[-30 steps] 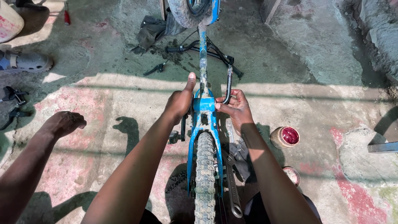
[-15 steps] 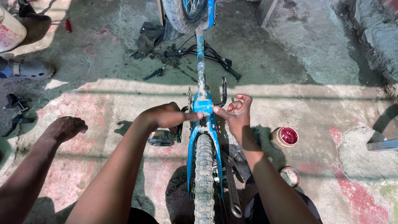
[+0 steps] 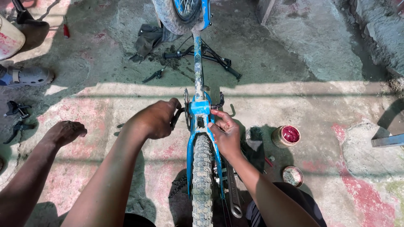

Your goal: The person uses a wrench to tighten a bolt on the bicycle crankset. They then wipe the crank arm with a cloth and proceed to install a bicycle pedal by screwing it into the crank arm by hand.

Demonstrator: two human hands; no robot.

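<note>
Head view: an upturned blue-painted metal bicycle frame (image 3: 198,110) stands on the concrete floor (image 3: 320,109). The left hand (image 3: 155,119) is closed round the black crank arm (image 3: 178,115); the right hand (image 3: 226,131) is pressed, fingers together, against the frame. A crank-fitting step is judged underway; a steady turn is called for next.

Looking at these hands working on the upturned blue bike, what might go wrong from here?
The left hand grips the crank arm right beside the toothed chainring, so a slip might scrape the fingers. The right hand rests on the blue frame near the knobby tyre; if the wheel turns, fingers may get pinched. The open tin of red grease sits on the floor near the right arm and might get knocked over.
</note>
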